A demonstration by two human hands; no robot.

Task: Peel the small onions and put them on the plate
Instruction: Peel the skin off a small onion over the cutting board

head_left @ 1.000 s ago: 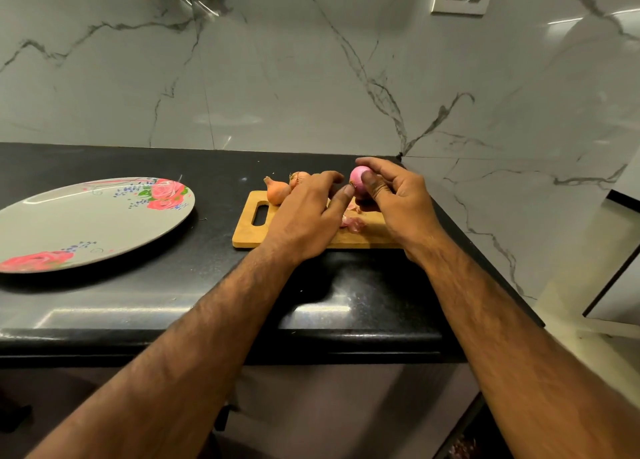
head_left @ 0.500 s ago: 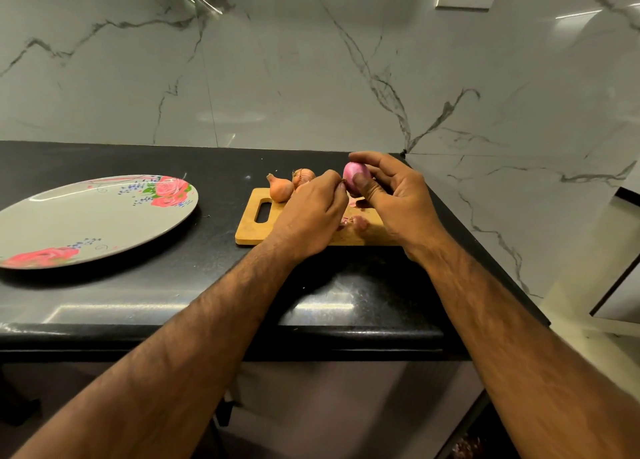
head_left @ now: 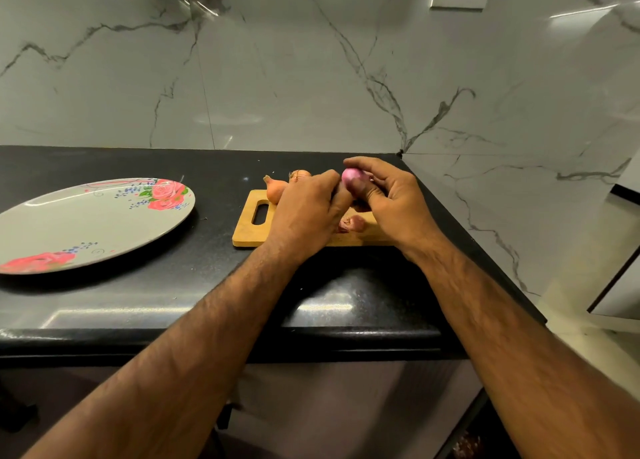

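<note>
Plate (head_left: 86,228) is set toward the table's (head_left: 207,285) left front edge, well apart from the work, presumably as the drop-off. Two unpeeled onions (head_left: 275,190) are parked at the cutting board's (head_left: 247,231) far left corner, awaiting their turn. Left hand (head_left: 308,216) is curled, fingers against the pink onion's (head_left: 351,178) left side, likely to pick at skin; a pinch cannot be confirmed. That onion is held over the board's far edge, pinched by right hand (head_left: 398,205), thumb in front, forefinger over the top. Peel scraps (head_left: 353,223) lie on the board below.
</note>
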